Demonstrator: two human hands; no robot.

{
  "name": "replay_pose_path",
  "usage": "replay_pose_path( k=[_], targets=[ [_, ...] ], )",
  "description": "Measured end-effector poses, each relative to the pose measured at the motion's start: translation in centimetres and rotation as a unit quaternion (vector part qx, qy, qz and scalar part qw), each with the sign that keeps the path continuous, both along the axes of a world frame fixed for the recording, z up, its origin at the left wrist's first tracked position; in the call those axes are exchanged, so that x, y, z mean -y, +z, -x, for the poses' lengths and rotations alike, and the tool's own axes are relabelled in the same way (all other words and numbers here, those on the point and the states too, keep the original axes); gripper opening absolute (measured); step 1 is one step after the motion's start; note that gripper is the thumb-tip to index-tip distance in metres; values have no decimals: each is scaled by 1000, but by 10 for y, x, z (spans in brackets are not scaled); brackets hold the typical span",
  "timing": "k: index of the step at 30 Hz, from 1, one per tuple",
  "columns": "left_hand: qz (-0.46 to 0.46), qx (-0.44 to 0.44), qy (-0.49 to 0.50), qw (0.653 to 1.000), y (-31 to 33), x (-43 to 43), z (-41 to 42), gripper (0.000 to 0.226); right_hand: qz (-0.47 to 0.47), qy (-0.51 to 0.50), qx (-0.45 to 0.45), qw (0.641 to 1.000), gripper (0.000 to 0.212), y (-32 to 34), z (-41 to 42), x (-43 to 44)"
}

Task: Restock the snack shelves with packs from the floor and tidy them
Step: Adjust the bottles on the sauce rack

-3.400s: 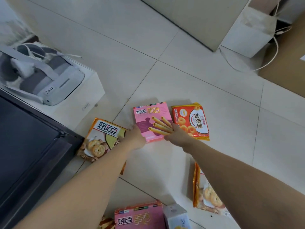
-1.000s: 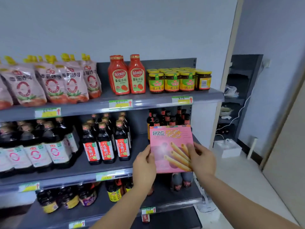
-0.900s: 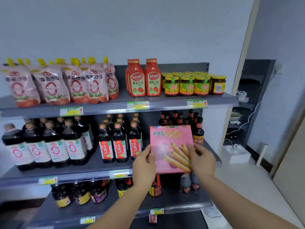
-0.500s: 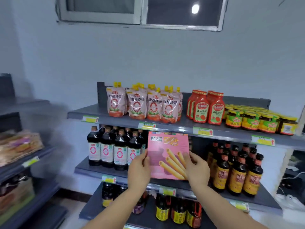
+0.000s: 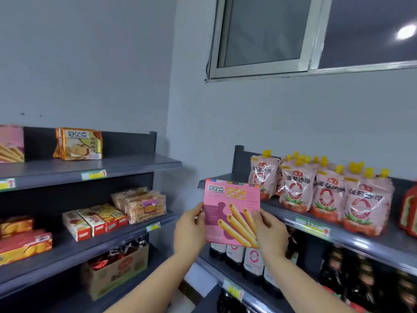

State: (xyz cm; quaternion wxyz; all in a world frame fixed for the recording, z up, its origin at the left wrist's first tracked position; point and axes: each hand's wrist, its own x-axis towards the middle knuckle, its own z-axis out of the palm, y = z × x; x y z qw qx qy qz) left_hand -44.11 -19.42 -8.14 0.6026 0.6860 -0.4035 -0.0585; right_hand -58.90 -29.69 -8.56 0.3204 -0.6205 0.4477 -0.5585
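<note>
While the left hand [image 5: 190, 227] grips one side edge and the right hand [image 5: 269, 231] grips the other, a pink egg-roll box [image 5: 232, 206] is held upright between them. Left of the hands stand snack shelves [image 5: 126, 164] bearing an orange biscuit pack [image 5: 77, 144]; to the right, spouted sauce pouches [image 5: 316, 190].

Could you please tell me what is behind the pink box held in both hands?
Behind the pink box runs the grey shelf of red-and-white pouches. White-labelled bottles show below it. Whatever stands on the stretch of shelf directly behind the box is hidden.
</note>
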Motion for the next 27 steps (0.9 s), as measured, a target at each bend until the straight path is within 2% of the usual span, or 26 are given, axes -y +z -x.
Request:
replay_pose_path(
  k=[8,15,27],
  targets=[
    [35,2,114,993,24,-19,-63,37,15,125,-10,992,30,20,-101,23],
    [40,-15,195,980,35,-59,-127,38,11,227,12,974,29,36,-191,0],
    [43,-4,281,959,59,-123,-270,38,19,296,35,954,37,56,-353,-59]
  ],
)
